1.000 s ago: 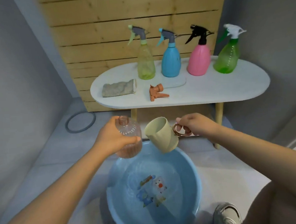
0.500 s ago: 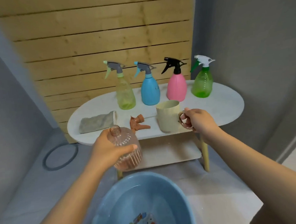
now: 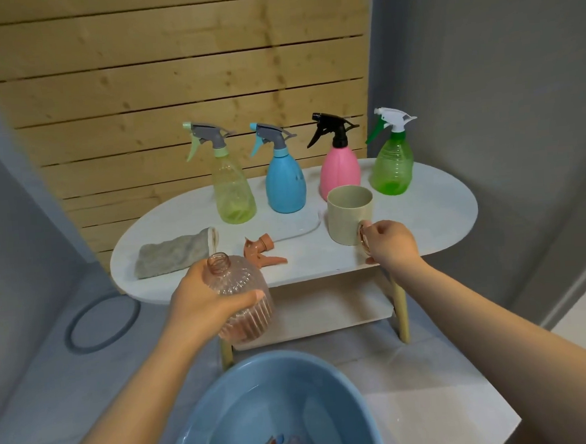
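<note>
Pink ribbed clear plastic bottle [image 3: 237,282]: uncapped and upright, held before the table's near edge, above the basin.
Your left hand [image 3: 200,303]: fingers and thumb wrapped round the bottle's body.
Orange plastic trigger sprayer head [image 3: 261,253]: lying loose on the white oval table [image 3: 435,220].
Beige plastic cup [image 3: 346,218]: upright on the table.
Your right hand [image 3: 392,246]: fingers pinching the cup's copper ring handle.
Done, by judgement: bottle appears part-filled; cup set down.
Left: release the cup and screw on the sprayer head.
Writing: none readable; the lettering on the round blue plastic basin [image 3: 245,413] is cut off.
</note>
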{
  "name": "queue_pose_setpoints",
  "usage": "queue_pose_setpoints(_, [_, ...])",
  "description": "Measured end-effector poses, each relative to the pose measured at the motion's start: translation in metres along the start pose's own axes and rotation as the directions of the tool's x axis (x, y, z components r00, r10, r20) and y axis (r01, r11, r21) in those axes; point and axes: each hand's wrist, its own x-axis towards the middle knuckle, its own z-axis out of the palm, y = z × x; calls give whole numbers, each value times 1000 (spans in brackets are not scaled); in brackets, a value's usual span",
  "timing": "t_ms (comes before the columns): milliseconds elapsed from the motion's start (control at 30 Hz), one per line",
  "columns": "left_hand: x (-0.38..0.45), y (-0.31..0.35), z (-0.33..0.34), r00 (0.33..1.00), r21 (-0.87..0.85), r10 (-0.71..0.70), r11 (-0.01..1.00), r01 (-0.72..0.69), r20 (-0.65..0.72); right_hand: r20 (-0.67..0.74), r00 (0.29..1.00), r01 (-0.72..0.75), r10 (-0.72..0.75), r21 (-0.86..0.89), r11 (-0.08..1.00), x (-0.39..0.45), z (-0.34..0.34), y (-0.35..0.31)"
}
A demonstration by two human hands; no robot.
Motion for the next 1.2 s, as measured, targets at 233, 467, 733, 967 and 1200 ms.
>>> queue_pose_setpoints(233, [-3,-3,-2,999,-48,-20,999,19,-30,-178,859,346,-479,-489,801,-19,6,-10])
queue_pose_setpoints(467, [-4,-4,-12,997,-158,-2,987,-10,-80,226,830,558,-510,-354,751,-22,48,-39])
queue_pose_setpoints(733, [4,-10,-28,993,-138,17,990,-33,-120,605,685,705,-406,-410,578,-9,105,-50])
queue_pose_setpoints(967, [6,-13,-40,991,-121,45,991,-61,-126,557,708,694,-435,-432,577,2,126,-45])
queue_pose_setpoints(1200, [0,-19,-50,993,-45,79,996,-83,-82,642,679,720,-356,-485,496,-6,124,-52])
